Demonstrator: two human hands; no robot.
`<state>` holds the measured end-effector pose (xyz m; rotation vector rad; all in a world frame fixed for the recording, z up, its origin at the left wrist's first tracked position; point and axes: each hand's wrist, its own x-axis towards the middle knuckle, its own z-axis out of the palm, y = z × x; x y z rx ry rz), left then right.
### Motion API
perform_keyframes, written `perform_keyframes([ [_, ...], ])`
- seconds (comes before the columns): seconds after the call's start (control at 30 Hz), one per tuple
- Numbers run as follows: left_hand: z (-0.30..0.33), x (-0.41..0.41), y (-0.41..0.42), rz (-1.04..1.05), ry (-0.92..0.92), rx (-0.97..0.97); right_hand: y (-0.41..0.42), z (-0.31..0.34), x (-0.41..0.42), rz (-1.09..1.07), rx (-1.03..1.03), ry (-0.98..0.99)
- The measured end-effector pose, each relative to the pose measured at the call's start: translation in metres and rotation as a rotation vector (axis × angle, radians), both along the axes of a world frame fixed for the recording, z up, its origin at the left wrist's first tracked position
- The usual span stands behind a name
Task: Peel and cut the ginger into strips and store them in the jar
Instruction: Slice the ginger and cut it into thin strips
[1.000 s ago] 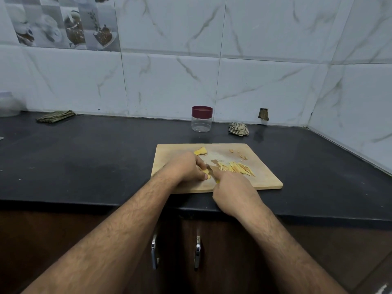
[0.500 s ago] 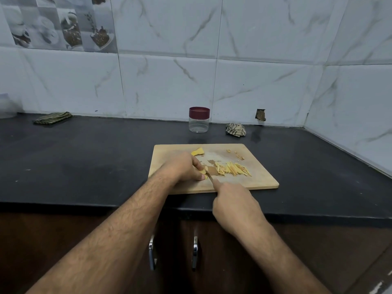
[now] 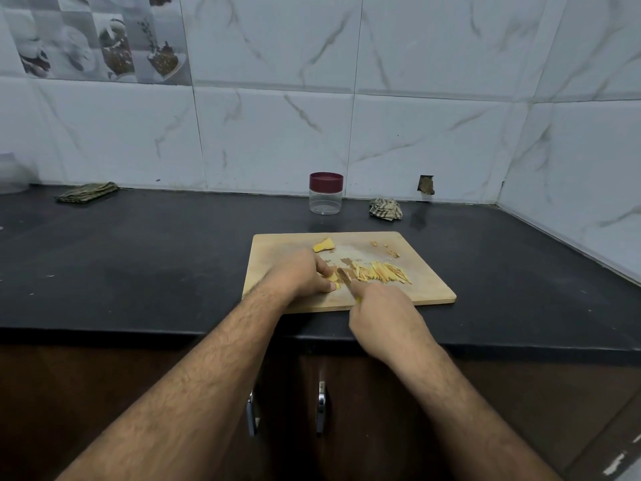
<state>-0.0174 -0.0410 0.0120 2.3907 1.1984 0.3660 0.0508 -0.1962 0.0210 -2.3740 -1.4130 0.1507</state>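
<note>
Pinching ginger (image 3: 333, 277) — left hand (image 3: 301, 275) beside knife (image 3: 345, 275).

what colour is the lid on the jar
Dark red, maroon. The lid sits on the clear jar, shown best in the head view.

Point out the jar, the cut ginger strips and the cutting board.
jar (image 3: 325, 199): head view, on its clear body below the maroon lid.
ginger strips (image 3: 381, 273): head view, middle of the pile.
cutting board (image 3: 430, 289): head view, bare right corner.

no readable text, labels or numbers
</note>
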Motion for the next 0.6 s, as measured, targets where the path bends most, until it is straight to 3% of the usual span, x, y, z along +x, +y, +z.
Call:
perform_keyframes([
  [0.6,-0.004,0.001,0.003,-0.012,-0.037,-0.056,0.021,0.001,-0.007,0.013,-0.074,-0.049],
])
